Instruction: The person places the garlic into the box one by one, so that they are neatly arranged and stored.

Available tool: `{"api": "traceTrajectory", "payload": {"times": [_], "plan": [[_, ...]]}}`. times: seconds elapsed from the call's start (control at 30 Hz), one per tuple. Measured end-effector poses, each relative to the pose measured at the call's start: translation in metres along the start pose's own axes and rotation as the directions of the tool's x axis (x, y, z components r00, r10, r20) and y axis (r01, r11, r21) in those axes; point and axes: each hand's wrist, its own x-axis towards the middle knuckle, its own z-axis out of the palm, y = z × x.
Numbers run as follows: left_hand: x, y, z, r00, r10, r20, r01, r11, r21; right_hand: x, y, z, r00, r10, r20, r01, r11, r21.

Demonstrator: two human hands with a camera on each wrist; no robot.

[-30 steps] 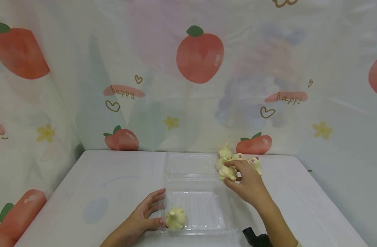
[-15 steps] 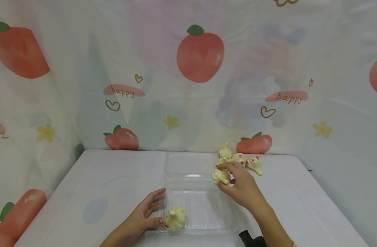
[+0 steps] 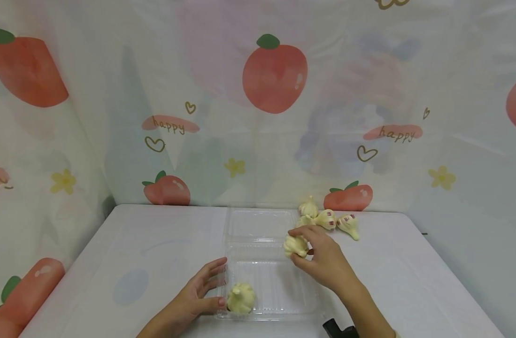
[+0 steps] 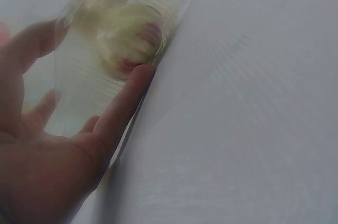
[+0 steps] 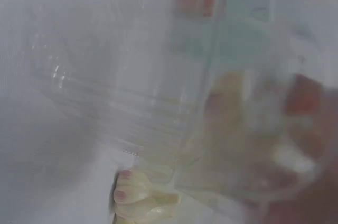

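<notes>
My right hand (image 3: pixel 323 260) pinches a pale garlic bulb (image 3: pixel 295 246) between thumb and fingers, over the back right part of a clear plastic clamshell box (image 3: pixel 283 288). In the right wrist view the hand is blurred at the lower right. Another garlic bulb (image 3: pixel 241 298) sits in the box's front left corner. Against the box's left side rests my left hand (image 3: pixel 194 295), fingers extended and thumb near the front corner. Through the clear wall, the left wrist view shows that corner bulb (image 4: pixel 127 42) with reddish patches, close to the thumb (image 4: pixel 129 89).
The box's clear lid (image 3: pixel 261 225) lies folded back toward the wall. Several garlic bulbs (image 3: pixel 326 218) are grouped at the back right of the white table (image 3: pixel 169 244). A black object (image 3: pixel 341 329) shows near the right forearm. Printed cloth (image 3: pixel 258 141) hangs behind.
My right hand has carried the garlic bulb left and slightly toward me, away from the back right group and over the box. The left hand has stayed in place.
</notes>
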Motion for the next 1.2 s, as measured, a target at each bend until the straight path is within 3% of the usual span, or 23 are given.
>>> {"api": "traceTrajectory", "payload": {"times": [0.53, 0.9, 1.2], "plan": [[0.0, 0.0, 0.001, 1.0, -0.005, -0.01, 0.005, 1.0, 0.009, -0.003, -0.009, 0.017, 0.998, 0.0, 0.065, -0.002, 1.0, 0.024], [0.001, -0.002, -0.001, 1.0, 0.022, -0.007, -0.021, 1.0, 0.015, -0.006, -0.013, 0.03, 0.994, -0.06, 0.089, 0.059, 0.998, 0.013], [-0.001, -0.001, 0.001, 1.0, 0.0, -0.004, 0.0, 1.0, 0.013, -0.009, -0.017, 0.038, 0.989, -0.078, 0.124, 0.079, 0.997, 0.0]]}}
